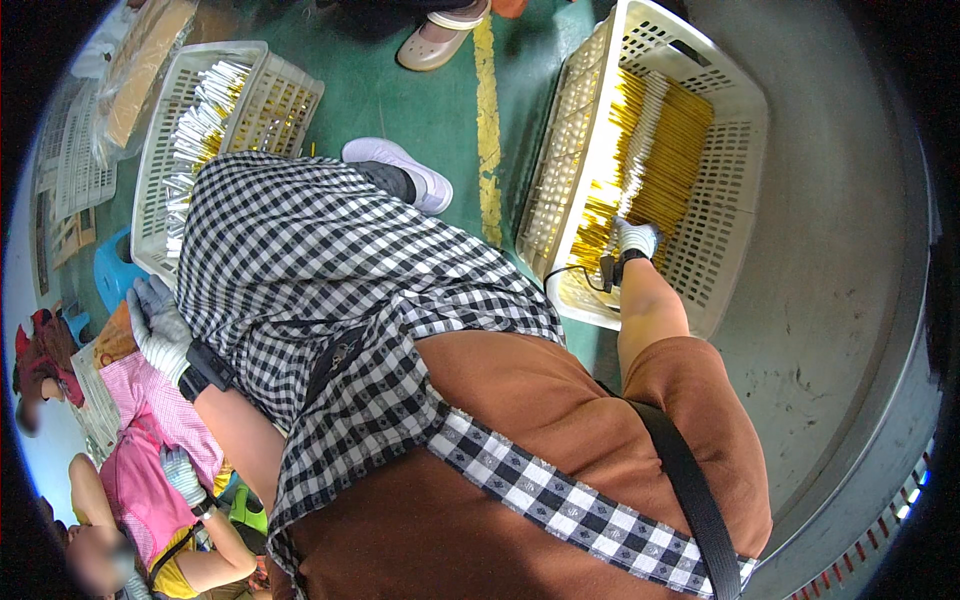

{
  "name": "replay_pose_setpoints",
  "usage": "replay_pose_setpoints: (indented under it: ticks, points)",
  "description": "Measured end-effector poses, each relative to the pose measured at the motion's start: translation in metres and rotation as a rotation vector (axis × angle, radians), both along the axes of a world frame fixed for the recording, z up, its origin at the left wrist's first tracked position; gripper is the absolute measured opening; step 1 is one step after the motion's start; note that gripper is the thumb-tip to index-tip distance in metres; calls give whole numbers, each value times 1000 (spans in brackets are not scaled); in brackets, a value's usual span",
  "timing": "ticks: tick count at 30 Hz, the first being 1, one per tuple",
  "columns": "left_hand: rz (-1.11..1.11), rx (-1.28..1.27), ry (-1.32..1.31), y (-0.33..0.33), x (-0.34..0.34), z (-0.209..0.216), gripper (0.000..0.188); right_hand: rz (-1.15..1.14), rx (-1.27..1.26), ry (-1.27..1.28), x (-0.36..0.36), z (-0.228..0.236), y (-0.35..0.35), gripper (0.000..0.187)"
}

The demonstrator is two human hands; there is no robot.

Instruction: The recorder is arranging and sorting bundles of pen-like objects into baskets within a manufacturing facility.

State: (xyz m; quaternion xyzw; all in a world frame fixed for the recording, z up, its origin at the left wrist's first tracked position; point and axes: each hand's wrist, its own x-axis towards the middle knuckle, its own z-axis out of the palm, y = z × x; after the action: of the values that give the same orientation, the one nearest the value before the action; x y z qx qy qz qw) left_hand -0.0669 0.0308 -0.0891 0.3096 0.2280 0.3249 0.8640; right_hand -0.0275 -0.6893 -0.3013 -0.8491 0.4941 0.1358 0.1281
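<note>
The right hand (638, 240), in a pale glove with a black band at the wrist, reaches down into the white perforated crate (742, 165) on the person's right, where its fingers meet the packed yellow rods (685, 150); whether they close on any rod I cannot tell, as the hand's own back hides the tips. The rods lie in tight rows along the crate, with a pale strip running between them, and a thin black cable (578, 268) loops over the crate's near corner, just beside the hand. The left hand (158, 325), also gloved, has its fingers loosely stretched out and apart near a blue stool (112, 268) and the near end of the left crate (150, 215) — that one filled with white-ended rods (207, 115). A checked apron (340, 240) spreads over the person's lap between the two crates and covers part of the left one. Plastic-wrapped cardboard (150, 65) stands beyond that crate; a yellow floor line (487, 120) passes between a pale shoe (400, 168) and the right crate. A co-worker in pink (140, 480) sits close by at lower left, and a beige clog (433, 48) shows at the top — well apart from both hands.
</note>
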Motion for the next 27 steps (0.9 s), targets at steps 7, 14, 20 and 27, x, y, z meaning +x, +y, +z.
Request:
replay_pose_setpoints:
  ticks: [7, 14, 20, 27]
  points:
    - [18, -6, -31, 1, -1, -4, 29, 19, 115, 108, 8, 27, 12, 82]
    - [20, -26, 12, 3, 0, 1, 29, 75, -77, 46, 9, 26, 18, 79]
    - [52, 4, 35, 3, -2, 0, 28, 30, 125, 63, 7, 20, 12, 74]
    - [-56, 23, -72, 11, -5, -6, 31, 123, -50, 131, 9, 12, 8, 79]
